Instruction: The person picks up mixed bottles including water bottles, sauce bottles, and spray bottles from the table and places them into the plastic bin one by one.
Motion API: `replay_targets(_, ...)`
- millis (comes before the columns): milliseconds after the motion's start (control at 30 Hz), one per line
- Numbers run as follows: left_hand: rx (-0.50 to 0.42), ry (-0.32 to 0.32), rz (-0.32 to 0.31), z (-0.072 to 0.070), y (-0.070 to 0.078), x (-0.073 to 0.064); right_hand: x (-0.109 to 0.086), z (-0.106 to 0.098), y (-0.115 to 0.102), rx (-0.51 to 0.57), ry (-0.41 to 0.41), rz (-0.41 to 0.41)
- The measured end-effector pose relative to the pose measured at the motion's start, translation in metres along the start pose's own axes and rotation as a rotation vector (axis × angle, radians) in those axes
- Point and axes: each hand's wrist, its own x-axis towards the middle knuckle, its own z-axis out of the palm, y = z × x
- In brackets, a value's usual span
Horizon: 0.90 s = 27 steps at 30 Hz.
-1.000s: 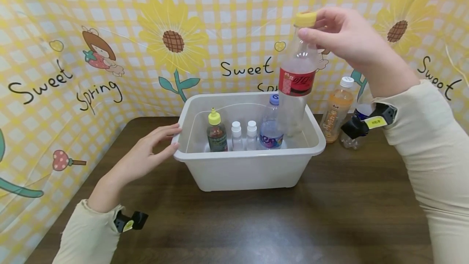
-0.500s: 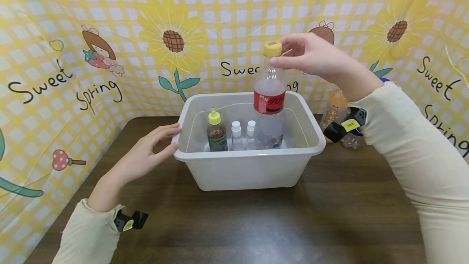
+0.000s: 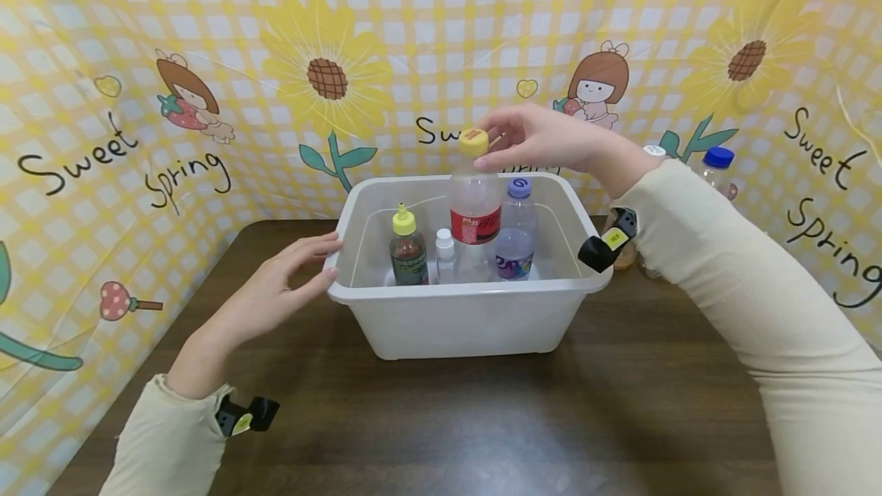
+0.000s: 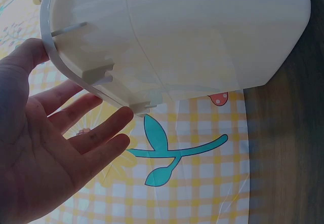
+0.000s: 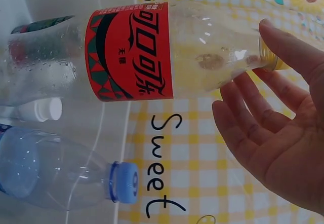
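A clear cola bottle [image 3: 475,209] with a red label and yellow cap stands upright, its lower part inside the white plastic tub [image 3: 468,320]. My right hand [image 3: 551,142] pinches it at the neck just under the cap, thumb on one side and fingers on the other, as the right wrist view confirms. Whether its base touches the tub floor is hidden. My left hand [image 3: 265,293] touches the tub's left rim with fingers extended. Inside the tub are a dark bottle [image 3: 409,255] with a yellow nozzle cap, a small white-capped bottle [image 3: 445,255] and a purple-capped bottle [image 3: 517,239].
Right of the tub, a blue-capped bottle [image 3: 718,163] and a white-capped bottle [image 3: 653,151] stand partly behind my right forearm. The dark wooden table [image 3: 441,419] extends in front. A yellow checked cloth [image 3: 441,37] hangs behind and at the sides.
My right hand has carried the cola bottle left and down into the tub, past the purple-capped bottle. It now hides one of the small white-capped bottles. My left hand has stayed at the rim.
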Motion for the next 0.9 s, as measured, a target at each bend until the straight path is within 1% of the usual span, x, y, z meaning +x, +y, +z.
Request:
replay_targets(167,0.005,0.003,0.001,0.001,-0.001,-0.001,0.009,0.01,0.001,-0.003,-0.052,0.009)
replay_targets(267,0.005,0.006,0.002,0.001,0.0,0.0,0.015,0.016,0.002,-0.01,-0.068,-0.005)
replay_targets(633,-0.021,-0.008,0.002,-0.001,0.004,-0.002,0.038,0.038,0.0,-0.027,-0.154,-0.079)
replay_targets(800,0.001,-0.003,0.0,0.0,0.002,-0.001,0.045,0.047,-0.002,-0.034,-0.176,-0.12)
replay_targets(900,0.011,-0.002,-0.006,0.0,0.001,0.0,0.049,0.052,-0.002,-0.03,-0.195,-0.127)
